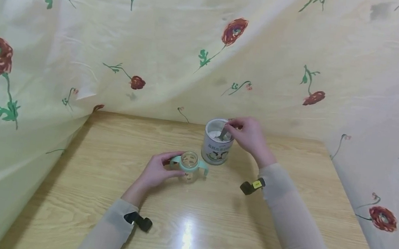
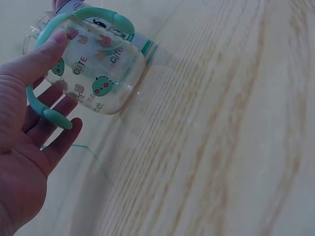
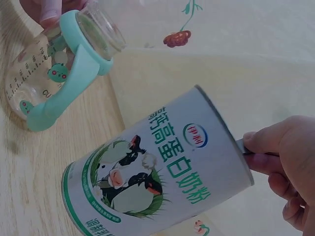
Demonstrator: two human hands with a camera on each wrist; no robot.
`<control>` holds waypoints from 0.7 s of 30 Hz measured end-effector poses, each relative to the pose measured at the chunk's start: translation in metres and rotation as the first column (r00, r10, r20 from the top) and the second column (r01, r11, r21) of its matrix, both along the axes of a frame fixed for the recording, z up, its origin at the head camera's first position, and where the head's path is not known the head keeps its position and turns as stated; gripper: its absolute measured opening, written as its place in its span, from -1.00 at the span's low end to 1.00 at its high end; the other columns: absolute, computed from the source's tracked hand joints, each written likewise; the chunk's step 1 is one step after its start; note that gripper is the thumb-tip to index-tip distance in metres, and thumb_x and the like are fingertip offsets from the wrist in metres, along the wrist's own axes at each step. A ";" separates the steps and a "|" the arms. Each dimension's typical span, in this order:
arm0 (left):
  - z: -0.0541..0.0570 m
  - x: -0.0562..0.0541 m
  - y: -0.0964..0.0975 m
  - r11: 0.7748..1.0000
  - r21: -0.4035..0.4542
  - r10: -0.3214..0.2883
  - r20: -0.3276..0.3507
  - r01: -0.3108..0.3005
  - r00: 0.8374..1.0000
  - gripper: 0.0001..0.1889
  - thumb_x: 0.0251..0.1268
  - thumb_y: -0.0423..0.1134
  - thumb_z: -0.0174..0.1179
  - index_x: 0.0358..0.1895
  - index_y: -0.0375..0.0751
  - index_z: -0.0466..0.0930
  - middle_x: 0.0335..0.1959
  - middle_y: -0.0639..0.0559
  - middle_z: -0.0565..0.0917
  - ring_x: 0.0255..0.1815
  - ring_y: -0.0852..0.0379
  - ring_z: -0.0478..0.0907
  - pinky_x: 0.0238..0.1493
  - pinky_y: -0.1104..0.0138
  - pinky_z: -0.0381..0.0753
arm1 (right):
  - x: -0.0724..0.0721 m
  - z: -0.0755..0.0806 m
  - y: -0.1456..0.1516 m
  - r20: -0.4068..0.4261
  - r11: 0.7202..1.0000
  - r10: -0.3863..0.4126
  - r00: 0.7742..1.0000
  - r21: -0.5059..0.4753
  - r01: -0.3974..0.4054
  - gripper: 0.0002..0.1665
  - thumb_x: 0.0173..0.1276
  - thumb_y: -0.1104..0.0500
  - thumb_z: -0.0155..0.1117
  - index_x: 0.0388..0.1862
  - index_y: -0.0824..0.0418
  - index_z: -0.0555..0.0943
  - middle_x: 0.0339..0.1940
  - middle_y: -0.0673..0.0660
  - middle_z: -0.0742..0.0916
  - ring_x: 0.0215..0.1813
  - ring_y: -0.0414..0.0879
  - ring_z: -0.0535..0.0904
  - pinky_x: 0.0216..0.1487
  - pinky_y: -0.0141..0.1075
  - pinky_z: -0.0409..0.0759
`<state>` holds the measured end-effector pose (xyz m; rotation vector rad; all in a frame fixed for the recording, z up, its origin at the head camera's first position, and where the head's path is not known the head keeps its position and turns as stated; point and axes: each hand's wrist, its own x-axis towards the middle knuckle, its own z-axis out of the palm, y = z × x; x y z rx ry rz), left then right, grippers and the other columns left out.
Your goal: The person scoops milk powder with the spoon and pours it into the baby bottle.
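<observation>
A clear baby bottle (image 1: 188, 174) with a mint-green two-handled ring and printed cartoon figures stands uncapped on the table. My left hand (image 1: 158, 170) grips it from the left, thumb and fingers around its body by one handle. Behind it and to the right stands an open milk powder can (image 1: 216, 150), white with a cow picture and a green base band, white powder inside. Over its rim, my right hand (image 1: 248, 135) pinches the grey handle of a scoop (image 1: 223, 133); the scoop's lower end is down in the can.
The wooden table (image 1: 108, 138) ends at a floral cloth (image 1: 170, 54) hung along the back and both sides. The can stands near the table's back edge. Each wrist carries a small black camera.
</observation>
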<state>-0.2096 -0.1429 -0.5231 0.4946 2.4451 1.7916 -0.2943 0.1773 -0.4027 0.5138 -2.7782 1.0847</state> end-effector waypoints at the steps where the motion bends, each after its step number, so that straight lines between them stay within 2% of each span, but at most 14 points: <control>1: 0.000 0.000 0.000 1.000 -0.001 -0.002 -0.003 0.002 1.000 -0.28 0.11 -0.15 0.67 0.40 0.00 0.65 0.34 0.11 0.69 0.38 -0.01 0.57 0.46 -0.04 0.49 | 0.000 0.001 0.000 -0.007 1.000 -0.008 1.000 -0.006 0.008 -0.75 0.56 0.10 0.40 0.00 0.25 0.82 -0.11 0.16 0.85 -0.13 0.06 0.66 -0.21 -0.09 0.66; 8: 0.000 0.000 0.001 1.000 0.002 0.011 -0.004 -0.011 1.000 -0.29 0.10 -0.18 0.68 0.39 0.01 0.66 0.33 0.11 0.69 0.37 0.01 0.58 0.46 -0.02 0.50 | 0.003 0.005 0.002 -0.048 0.999 -0.040 0.998 -0.032 0.039 -0.74 0.58 0.09 0.39 0.01 0.25 0.82 -0.10 0.18 0.86 -0.05 0.09 0.71 -0.03 -0.01 0.69; 14: 0.001 0.001 0.001 1.000 0.014 0.005 -0.005 -0.005 1.000 -0.29 0.11 -0.22 0.67 0.39 -0.03 0.66 0.33 0.10 0.70 0.37 0.01 0.58 0.46 -0.02 0.50 | 0.006 0.003 0.001 -0.035 0.993 -0.095 0.995 -0.078 0.092 -0.75 0.57 0.09 0.40 0.01 0.23 0.83 -0.11 0.16 0.85 -0.09 0.05 0.71 -0.09 -0.06 0.69; 21: 0.001 0.001 0.001 1.000 0.011 0.005 -0.001 -0.005 1.000 -0.29 0.10 -0.21 0.68 0.39 0.00 0.67 0.32 0.14 0.70 0.35 0.02 0.59 0.44 -0.02 0.51 | 0.007 -0.002 0.000 0.011 0.967 -0.183 0.983 -0.177 0.182 -0.71 0.55 0.06 0.42 0.00 0.26 0.82 -0.14 0.19 0.83 -0.16 0.03 0.69 -0.18 -0.17 0.66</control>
